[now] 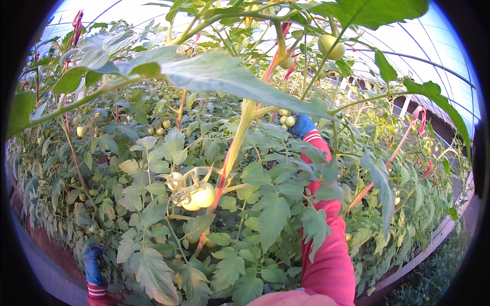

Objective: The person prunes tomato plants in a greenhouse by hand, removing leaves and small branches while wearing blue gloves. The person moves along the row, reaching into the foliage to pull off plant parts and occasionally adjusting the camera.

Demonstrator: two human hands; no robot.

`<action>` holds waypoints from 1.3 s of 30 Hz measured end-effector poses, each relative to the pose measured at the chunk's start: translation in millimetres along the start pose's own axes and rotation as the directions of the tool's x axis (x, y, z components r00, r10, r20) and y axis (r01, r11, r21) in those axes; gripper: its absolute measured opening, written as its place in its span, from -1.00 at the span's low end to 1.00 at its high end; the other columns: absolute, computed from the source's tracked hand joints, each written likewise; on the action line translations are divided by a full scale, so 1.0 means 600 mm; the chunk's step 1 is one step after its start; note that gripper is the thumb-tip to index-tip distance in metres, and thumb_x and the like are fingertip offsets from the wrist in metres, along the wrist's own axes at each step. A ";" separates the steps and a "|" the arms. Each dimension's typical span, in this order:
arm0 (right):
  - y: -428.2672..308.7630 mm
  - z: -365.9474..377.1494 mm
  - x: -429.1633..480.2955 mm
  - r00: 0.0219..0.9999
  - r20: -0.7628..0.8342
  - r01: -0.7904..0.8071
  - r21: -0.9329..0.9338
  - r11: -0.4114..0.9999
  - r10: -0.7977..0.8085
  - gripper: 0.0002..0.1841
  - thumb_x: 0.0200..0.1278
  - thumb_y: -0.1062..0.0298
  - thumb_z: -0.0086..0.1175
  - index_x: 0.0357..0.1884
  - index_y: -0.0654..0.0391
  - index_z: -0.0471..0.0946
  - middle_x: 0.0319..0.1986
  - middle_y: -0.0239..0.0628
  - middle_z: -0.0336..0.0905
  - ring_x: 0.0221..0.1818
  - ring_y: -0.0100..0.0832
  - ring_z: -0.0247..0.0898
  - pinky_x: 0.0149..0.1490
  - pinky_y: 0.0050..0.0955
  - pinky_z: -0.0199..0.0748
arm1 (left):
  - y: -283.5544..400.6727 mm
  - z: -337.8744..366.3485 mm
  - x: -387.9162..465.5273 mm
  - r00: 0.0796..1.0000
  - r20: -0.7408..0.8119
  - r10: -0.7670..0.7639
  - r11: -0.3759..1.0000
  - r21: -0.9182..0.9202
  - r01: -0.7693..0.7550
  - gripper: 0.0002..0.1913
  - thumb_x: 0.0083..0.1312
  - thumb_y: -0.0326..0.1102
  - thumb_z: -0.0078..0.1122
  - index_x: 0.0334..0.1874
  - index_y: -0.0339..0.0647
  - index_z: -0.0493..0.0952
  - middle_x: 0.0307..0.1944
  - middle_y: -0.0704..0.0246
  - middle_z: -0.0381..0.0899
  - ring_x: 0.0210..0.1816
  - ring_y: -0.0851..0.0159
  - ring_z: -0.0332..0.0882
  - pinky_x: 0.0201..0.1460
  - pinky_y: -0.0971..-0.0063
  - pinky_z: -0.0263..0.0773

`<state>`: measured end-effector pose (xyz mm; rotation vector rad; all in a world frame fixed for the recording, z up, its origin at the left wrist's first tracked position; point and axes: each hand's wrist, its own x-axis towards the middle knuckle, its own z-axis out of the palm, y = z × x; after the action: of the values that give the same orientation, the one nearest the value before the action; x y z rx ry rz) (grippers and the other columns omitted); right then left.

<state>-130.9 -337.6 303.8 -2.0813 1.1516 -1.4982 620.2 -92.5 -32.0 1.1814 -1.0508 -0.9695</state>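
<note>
My right hand point(302, 125), in a blue glove below a red sleeve, reaches deep among the tomato plants. It is right beside a cluster of pale green tomatoes point(289, 121); leaves and distance hide whether its fingers grip anything. At the lower left, my left hand point(95, 264), also blue-gloved, is against the low foliage, its fingers bent and partly hidden. Between the arms, larger pale tomatoes point(204, 195) hang from a thick stem point(239, 141) with a red tie point(222, 179) running along it.
A large tomato leaf point(229, 78) crosses the upper view close to the camera. More red ties point(405, 137) and stems stand on both sides. Pale bed edging point(428, 248) runs along the lower right. Overhead curve the frame bars point(413, 57) of a greenhouse.
</note>
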 end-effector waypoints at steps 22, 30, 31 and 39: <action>0.114 -0.112 0.046 0.860 -0.198 -0.340 0.466 0.817 0.471 -0.76 0.43 0.26 0.05 0.07 0.04 0.51 -0.10 -0.30 0.58 -0.19 -0.34 0.55 -0.18 -0.31 0.63 | 0.016 -0.017 -0.026 0.997 0.006 0.073 0.997 -0.030 -0.073 -0.79 0.26 -0.38 -0.10 -0.36 -0.19 0.58 -0.57 0.55 0.35 -0.63 0.55 0.19 -0.59 0.69 0.09; 0.099 -0.089 0.056 0.925 -0.321 -0.245 -0.088 0.966 0.205 -0.70 0.42 0.15 0.07 0.01 0.13 0.56 -0.19 -0.33 0.59 -0.22 -0.47 0.48 -0.12 -0.41 0.49 | -0.001 -0.066 -0.041 0.998 -0.031 -0.047 0.997 -0.059 0.046 -0.84 0.25 -0.40 -0.06 -0.35 -0.15 0.57 -0.58 0.57 0.30 -0.66 0.57 0.16 -0.61 0.68 0.08; 0.098 -0.083 0.058 0.921 -0.366 -0.178 -0.087 0.980 0.135 -0.70 0.41 0.15 0.08 0.01 0.14 0.57 -0.19 -0.33 0.60 -0.21 -0.45 0.48 -0.09 -0.38 0.48 | -0.001 -0.071 -0.043 1.000 -0.021 -0.023 0.999 -0.035 0.022 -0.85 0.25 -0.40 -0.06 -0.36 -0.14 0.56 -0.58 0.58 0.29 -0.67 0.57 0.15 -0.62 0.67 0.08; 0.055 -0.055 0.055 0.852 -0.521 -0.267 -0.504 0.821 -0.042 -0.63 0.43 0.12 0.04 0.06 0.20 0.52 -0.09 -0.23 0.61 -0.10 -0.29 0.52 0.00 -0.24 0.49 | 0.011 -0.108 -0.072 0.996 -0.052 -0.076 0.996 -0.048 0.073 -0.82 0.27 -0.40 -0.07 -0.34 -0.18 0.58 -0.62 0.57 0.32 -0.72 0.57 0.19 -0.69 0.67 0.07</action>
<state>-170.5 -377.4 315.8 -1.9108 2.1139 -1.8872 672.8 -34.7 -35.3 1.2092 -0.9425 -1.0092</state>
